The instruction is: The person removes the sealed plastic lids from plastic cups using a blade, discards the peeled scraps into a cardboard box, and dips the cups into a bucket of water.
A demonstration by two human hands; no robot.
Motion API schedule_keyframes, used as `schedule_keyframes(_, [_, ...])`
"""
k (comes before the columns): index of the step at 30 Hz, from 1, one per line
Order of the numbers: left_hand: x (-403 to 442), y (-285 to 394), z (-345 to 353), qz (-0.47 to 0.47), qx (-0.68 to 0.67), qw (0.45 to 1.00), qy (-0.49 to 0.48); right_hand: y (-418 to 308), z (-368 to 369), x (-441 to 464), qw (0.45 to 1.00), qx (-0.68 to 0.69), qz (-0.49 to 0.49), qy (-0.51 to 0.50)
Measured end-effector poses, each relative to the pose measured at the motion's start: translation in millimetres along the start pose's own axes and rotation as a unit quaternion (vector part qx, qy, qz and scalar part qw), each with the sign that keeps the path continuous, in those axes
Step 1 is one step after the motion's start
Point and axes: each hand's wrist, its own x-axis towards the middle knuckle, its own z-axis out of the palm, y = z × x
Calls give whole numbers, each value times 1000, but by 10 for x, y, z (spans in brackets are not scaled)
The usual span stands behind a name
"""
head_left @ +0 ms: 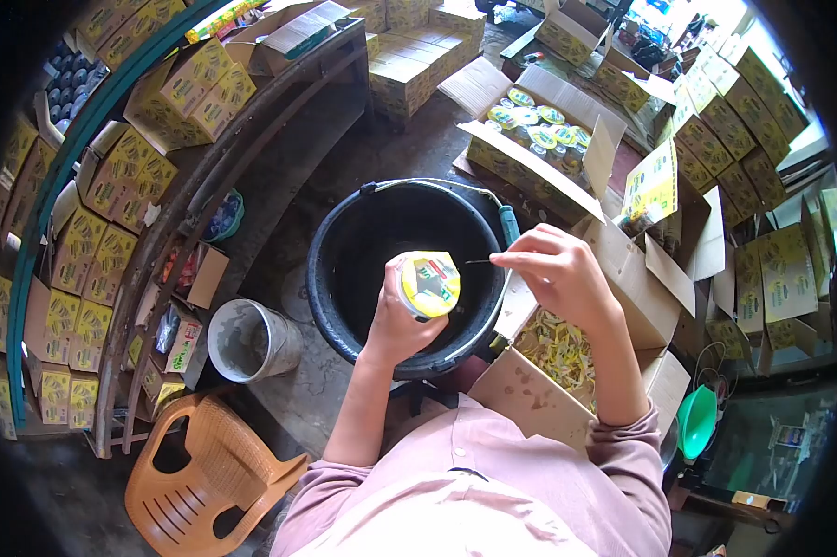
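Note:
My left hand (397,320) is wrapped around a small sealed plastic cup (429,284) with a yellow and green printed lid facing up. Between the fingertips of my right hand (559,271) is a thin dark stick-like tool (477,262), its tip pointing left toward the cup's rim with a small gap; its exact kind is too small to tell. Both are above a large black bucket (321,306) with a wire handle and a green grip (508,225). Under my right forearm, an open carton (530,390) holds a heap of yellow printed strips (556,351).
Beyond the bucket stands an open carton (520,162) full of lidded cups (544,136). A grey pail (251,342) and an orange plastic chair (209,469) are at left, near a metal rack (144,278) of yellow cartons. A green basin (697,420) is at right.

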Motion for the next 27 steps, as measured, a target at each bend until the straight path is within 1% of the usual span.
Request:
schedule_keyframes(3, [-15,-121,-14,-36,199,977,-71,-46,-29,-153,997,27,61,39])
schedule_keyframes(4, [4,-111,-35,-26,271,955,-121,-65,-6,-229,994,40,84,63])
schedule_keyframes(6, [77,-75,-76,-6,365,913,-181,-121,56,-363,987,39,106,114])
schedule_keyframes(7, [136,-78,-94,5,400,889,-221,-143,99,-458,983,43,118,137])
schedule_keyframes(8, [163,-141,-85,20,455,857,-240,-181,131,-558,977,57,133,156])
schedule_keyframes(9, [189,-180,-69,2,515,812,-275,-209,175,-672,970,67,159,172])
schedule_keyframes(11, [236,-235,-47,-7,576,758,-307,-242,231,-955,953,63,218,200])
schedule_keyframes(12, [287,-223,-22,-40,597,732,-326,-283,237,-1081,935,92,262,222])
schedule_keyframes(13, [346,-204,3,-68,618,703,-345,-316,262,-1230,909,110,315,252])
schedule_keyframes(15, [435,-197,17,-97,634,668,-377,-349,361,-1593,841,141,415,317])
schedule_keyframes(17, [535,-49,37,-102,654,630,-406,-393,500,-1952,713,276,509,396])
schedule_keyframes(19, [638,-104,6,-110,658,616,-418,-411,675,-2305,605,372,498,498])
schedule_keyframes(20, [633,-122,-15,-88,677,616,-392,-399,761,-2502,529,444,492,530])
schedule_keyframes(21, [684,-76,-36,-102,689,596,-400,-438,810,-2650,450,514,474,556])
schedule_keyframes(22, [726,-77,-78,-79,705,569,-417,-489,791,-2683,386,517,483,592])
schedule_keyframes(23, [770,-102,-105,-72,721,543,-425,-516,827,-2812,363,552,456,596])
schedule_keyframes(24, [777,-110,-126,-52,724,545,-419,-538,828,-2836,346,548,459,608])
schedule_keyframes(25, [793,-73,-126,-29,733,529,-428,-547,816,-2847,329,545,462,617])
schedule_keyframes(27, [766,5,-99,-11,751,496,-436,-611,724,-2879,325,532,530,574])
